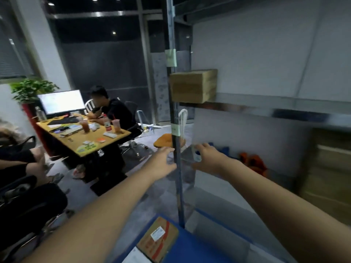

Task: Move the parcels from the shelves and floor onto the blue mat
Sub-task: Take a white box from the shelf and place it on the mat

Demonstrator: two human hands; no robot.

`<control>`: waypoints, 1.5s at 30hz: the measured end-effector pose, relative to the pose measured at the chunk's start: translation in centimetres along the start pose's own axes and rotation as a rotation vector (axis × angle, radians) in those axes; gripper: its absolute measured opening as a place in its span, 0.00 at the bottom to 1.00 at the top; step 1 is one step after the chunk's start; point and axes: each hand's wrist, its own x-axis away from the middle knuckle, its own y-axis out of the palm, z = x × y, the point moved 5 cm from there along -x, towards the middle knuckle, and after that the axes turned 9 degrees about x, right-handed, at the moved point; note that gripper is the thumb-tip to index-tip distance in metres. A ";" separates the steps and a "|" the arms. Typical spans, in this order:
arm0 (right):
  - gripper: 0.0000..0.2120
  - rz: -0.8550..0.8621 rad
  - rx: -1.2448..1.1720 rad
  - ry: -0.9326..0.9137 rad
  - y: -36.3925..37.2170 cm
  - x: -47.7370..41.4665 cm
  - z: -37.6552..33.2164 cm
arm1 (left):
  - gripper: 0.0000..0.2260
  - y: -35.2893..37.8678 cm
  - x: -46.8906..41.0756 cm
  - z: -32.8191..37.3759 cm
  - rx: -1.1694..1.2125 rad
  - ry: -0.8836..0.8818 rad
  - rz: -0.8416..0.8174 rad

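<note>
Head view: at 6 o'clock a flat brown parcel [157, 239] lies label-up on the blue mat [199, 249], seemingly already delivered. Both arms stretch forward toward 12 o'clock. The left hand [163, 162] and right hand [208, 158] flank the shelf post [180, 196], fingers loosely spread, holding nothing as far as the blur shows. Beyond, at 12 o'clock, a cardboard box [192, 86] sits at the edge of the shelf [266, 109], probably the next pick. More cartons [328, 168] wait at 3 o'clock.
</note>
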 end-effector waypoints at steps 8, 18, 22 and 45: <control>0.33 0.082 -0.015 0.415 -6.0 17.6 14.8 | 0.27 10.2 1.2 17.5 0.052 0.273 -0.212; 0.33 0.124 -0.037 0.739 -11.0 44.7 36.2 | 0.26 30.9 8.6 44.1 0.087 0.488 -0.467; 0.34 0.122 -0.039 0.828 -10.6 56.7 43.9 | 0.27 40.4 13.4 54.5 0.097 0.597 -0.592; 0.36 0.129 -0.118 1.733 -5.5 105.5 57.4 | 0.28 74.2 39.9 85.9 0.231 1.069 -1.193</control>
